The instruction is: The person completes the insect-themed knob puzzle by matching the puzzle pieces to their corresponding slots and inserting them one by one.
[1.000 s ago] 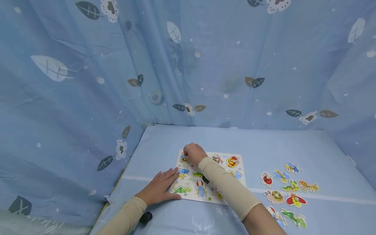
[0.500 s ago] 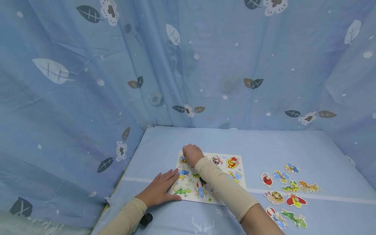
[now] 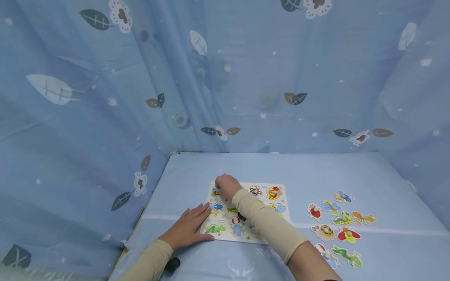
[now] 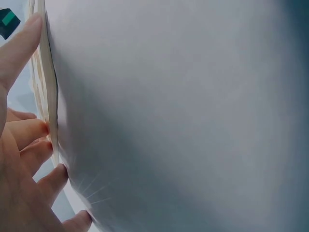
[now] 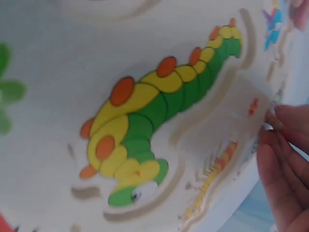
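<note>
A white wooden insect puzzle board (image 3: 225, 234) lies on the table, with colourful insect pictures in its recesses. My left hand (image 3: 188, 228) rests along its left edge, fingers straight and spread, the thumb at the near corner. At the board's far left corner, beside the bee picture (image 3: 215, 191), is my right hand (image 3: 227, 186). Close up in the right wrist view, its thumb and fingertips pinch a small pale knob (image 5: 274, 121) of a puzzle piece, most of which is hidden. The green and yellow caterpillar picture (image 5: 159, 104) fills the middle of that view.
To the right of the board lie several loose knobbed insect pieces, among them a ladybird (image 3: 314, 212), a green grasshopper (image 3: 348, 256) and a red-winged insect (image 3: 349, 235). A blue patterned curtain (image 3: 246, 78) hangs behind the table (image 3: 299, 168).
The head view has shifted slightly, so everything sits a little further left. Both hands have stayed in nearly the same place on the board.
</note>
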`<state>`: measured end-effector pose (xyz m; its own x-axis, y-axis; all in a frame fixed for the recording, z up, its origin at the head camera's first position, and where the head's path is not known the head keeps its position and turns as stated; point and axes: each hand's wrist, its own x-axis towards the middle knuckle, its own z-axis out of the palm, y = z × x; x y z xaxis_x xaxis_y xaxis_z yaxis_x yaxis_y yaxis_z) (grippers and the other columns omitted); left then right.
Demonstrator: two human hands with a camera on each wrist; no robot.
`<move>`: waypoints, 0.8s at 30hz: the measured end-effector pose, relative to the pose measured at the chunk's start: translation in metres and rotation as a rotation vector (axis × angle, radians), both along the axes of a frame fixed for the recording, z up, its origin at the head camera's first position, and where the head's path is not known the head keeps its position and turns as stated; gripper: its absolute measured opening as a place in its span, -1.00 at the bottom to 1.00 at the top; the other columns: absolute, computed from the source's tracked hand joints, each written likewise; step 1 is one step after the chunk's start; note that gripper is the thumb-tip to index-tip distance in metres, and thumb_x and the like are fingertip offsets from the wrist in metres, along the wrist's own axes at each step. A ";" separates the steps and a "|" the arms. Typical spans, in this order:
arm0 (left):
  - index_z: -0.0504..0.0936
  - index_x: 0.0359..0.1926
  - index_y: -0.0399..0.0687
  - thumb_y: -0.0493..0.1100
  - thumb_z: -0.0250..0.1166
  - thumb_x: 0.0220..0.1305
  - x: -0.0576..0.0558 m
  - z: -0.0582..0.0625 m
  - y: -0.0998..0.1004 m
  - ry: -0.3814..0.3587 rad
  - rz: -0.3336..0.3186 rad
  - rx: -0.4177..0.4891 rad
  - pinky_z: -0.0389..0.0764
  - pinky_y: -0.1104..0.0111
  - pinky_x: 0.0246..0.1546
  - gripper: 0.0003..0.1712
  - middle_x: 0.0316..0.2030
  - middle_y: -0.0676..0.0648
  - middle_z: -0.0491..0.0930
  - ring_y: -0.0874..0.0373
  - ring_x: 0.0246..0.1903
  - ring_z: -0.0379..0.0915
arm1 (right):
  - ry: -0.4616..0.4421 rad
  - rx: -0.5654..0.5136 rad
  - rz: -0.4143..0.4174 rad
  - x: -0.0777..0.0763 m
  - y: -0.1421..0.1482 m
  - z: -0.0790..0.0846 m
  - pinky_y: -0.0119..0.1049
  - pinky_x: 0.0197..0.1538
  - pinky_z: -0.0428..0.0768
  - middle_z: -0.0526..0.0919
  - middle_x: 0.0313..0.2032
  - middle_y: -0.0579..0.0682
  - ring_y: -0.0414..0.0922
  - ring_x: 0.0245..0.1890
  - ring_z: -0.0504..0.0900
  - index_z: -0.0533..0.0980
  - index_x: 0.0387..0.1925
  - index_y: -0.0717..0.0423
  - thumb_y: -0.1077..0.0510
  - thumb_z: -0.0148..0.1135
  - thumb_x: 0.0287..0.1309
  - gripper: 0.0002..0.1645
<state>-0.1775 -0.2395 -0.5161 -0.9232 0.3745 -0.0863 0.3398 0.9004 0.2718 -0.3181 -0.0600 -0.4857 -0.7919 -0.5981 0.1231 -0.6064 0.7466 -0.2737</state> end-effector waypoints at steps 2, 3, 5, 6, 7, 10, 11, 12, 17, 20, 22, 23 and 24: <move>0.12 0.51 0.13 0.63 0.10 0.01 0.001 -0.001 0.000 0.010 0.003 0.006 0.07 -0.23 0.43 0.17 0.53 0.11 0.01 0.00 0.51 -0.05 | -0.028 0.001 0.021 0.003 0.004 0.003 -0.45 -0.61 0.24 0.30 -0.74 -0.15 -0.25 -0.71 0.18 0.45 -0.65 0.04 0.23 0.26 0.25 -0.65; 0.12 0.51 0.14 0.63 0.10 0.01 0.001 -0.002 0.000 0.014 0.004 0.006 0.07 -0.23 0.43 0.17 0.53 0.11 0.01 0.00 0.51 -0.04 | -0.033 0.002 0.031 0.005 0.007 0.004 -0.45 -0.58 0.30 0.38 -0.70 -0.16 -0.27 -0.69 0.23 0.52 -0.59 0.06 0.22 0.27 0.24 -0.73; 0.12 0.51 0.13 0.64 0.10 0.00 0.001 -0.003 0.000 0.019 0.000 0.011 0.08 -0.25 0.42 0.17 0.53 0.11 0.02 -0.01 0.51 -0.04 | -0.044 0.014 0.047 0.007 0.014 0.008 -0.44 -0.48 0.48 0.55 -0.59 -0.13 -0.26 -0.62 0.42 0.63 -0.44 0.08 0.19 0.28 0.24 -0.86; 0.12 0.51 0.13 0.64 0.10 0.00 0.000 -0.003 0.001 0.019 -0.003 0.011 0.08 -0.25 0.42 0.17 0.53 0.11 0.02 -0.01 0.51 -0.04 | -0.048 0.020 0.050 0.009 0.020 0.010 -0.41 -0.39 0.57 0.64 -0.49 -0.10 -0.24 -0.53 0.52 0.67 -0.34 0.10 0.18 0.30 0.23 -0.91; 0.12 0.51 0.14 0.64 0.10 0.00 0.000 -0.003 0.000 0.018 -0.004 0.011 0.07 -0.25 0.42 0.17 0.53 0.11 0.02 0.00 0.51 -0.05 | -0.051 0.026 0.052 0.010 0.025 0.012 -0.38 -0.28 0.64 0.71 -0.37 -0.08 -0.22 -0.42 0.61 0.68 -0.24 0.09 0.18 0.31 0.22 -0.89; 0.11 0.51 0.15 0.64 0.09 0.01 0.000 -0.002 0.000 0.018 -0.007 0.008 0.07 -0.25 0.42 0.17 0.53 0.12 0.01 0.00 0.51 -0.05 | -0.068 0.014 0.061 0.010 0.047 0.017 -0.25 -0.07 0.70 0.74 -0.14 0.01 -0.11 -0.16 0.69 0.67 -0.08 0.11 0.18 0.35 0.18 -0.74; 0.10 0.52 0.16 0.65 0.08 0.01 0.000 -0.002 0.001 0.018 -0.005 0.003 0.07 -0.24 0.43 0.17 0.53 0.12 0.00 0.01 0.51 -0.06 | -0.071 0.004 0.060 0.009 0.057 0.018 -0.22 -0.02 0.69 0.73 -0.09 0.04 -0.09 -0.11 0.68 0.66 -0.04 0.13 0.20 0.36 0.17 -0.70; 0.10 0.52 0.16 0.65 0.08 0.00 -0.001 -0.002 0.001 0.018 -0.003 -0.001 0.06 -0.23 0.44 0.18 0.53 0.13 0.00 0.01 0.51 -0.06 | -0.075 -0.008 0.059 0.009 0.067 0.018 -0.21 -0.01 0.69 0.73 -0.09 0.05 -0.08 -0.11 0.68 0.65 -0.04 0.14 0.21 0.36 0.16 -0.70; 0.09 0.52 0.16 0.66 0.08 -0.02 -0.001 -0.004 0.002 0.008 0.007 -0.004 0.04 -0.21 0.45 0.20 0.53 0.14 -0.01 0.01 0.52 -0.07 | -0.119 -0.035 0.006 0.011 0.126 0.021 -0.21 -0.10 0.69 0.74 -0.19 0.05 -0.13 -0.23 0.67 0.68 -0.14 0.14 0.21 0.37 0.13 -0.77; 0.09 0.52 0.18 0.66 0.09 -0.03 -0.001 -0.004 0.002 0.010 0.009 -0.004 0.04 -0.20 0.46 0.19 0.53 0.15 -0.01 0.03 0.52 -0.08 | -0.160 -0.017 -0.047 0.015 0.162 0.022 -0.24 -0.17 0.68 0.74 -0.24 0.01 -0.18 -0.29 0.65 0.69 -0.17 0.13 0.20 0.39 0.11 -0.79; 0.09 0.52 0.19 0.66 0.09 -0.02 -0.001 -0.005 0.001 0.017 0.010 -0.003 0.05 -0.20 0.45 0.19 0.53 0.15 -0.01 0.04 0.52 -0.07 | -0.183 0.001 -0.084 0.020 0.185 0.023 -0.26 -0.18 0.68 0.73 -0.24 0.00 -0.19 -0.28 0.64 0.68 -0.17 0.13 0.21 0.38 0.11 -0.78; 0.09 0.52 0.20 0.66 0.09 -0.02 -0.001 -0.005 0.000 0.019 0.009 -0.002 0.04 -0.20 0.46 0.18 0.53 0.16 -0.01 0.04 0.52 -0.07 | -0.194 0.007 -0.102 0.022 0.196 0.024 -0.25 -0.18 0.68 0.73 -0.24 0.00 -0.19 -0.28 0.64 0.68 -0.17 0.13 0.21 0.39 0.09 -0.78; 0.09 0.52 0.20 0.66 0.09 -0.02 -0.001 -0.006 0.000 0.021 0.008 -0.003 0.05 -0.19 0.46 0.18 0.53 0.16 -0.02 0.05 0.52 -0.07 | -0.200 0.016 -0.112 0.024 0.207 0.024 -0.25 -0.19 0.68 0.73 -0.25 -0.01 -0.18 -0.28 0.64 0.68 -0.18 0.13 0.22 0.40 0.08 -0.78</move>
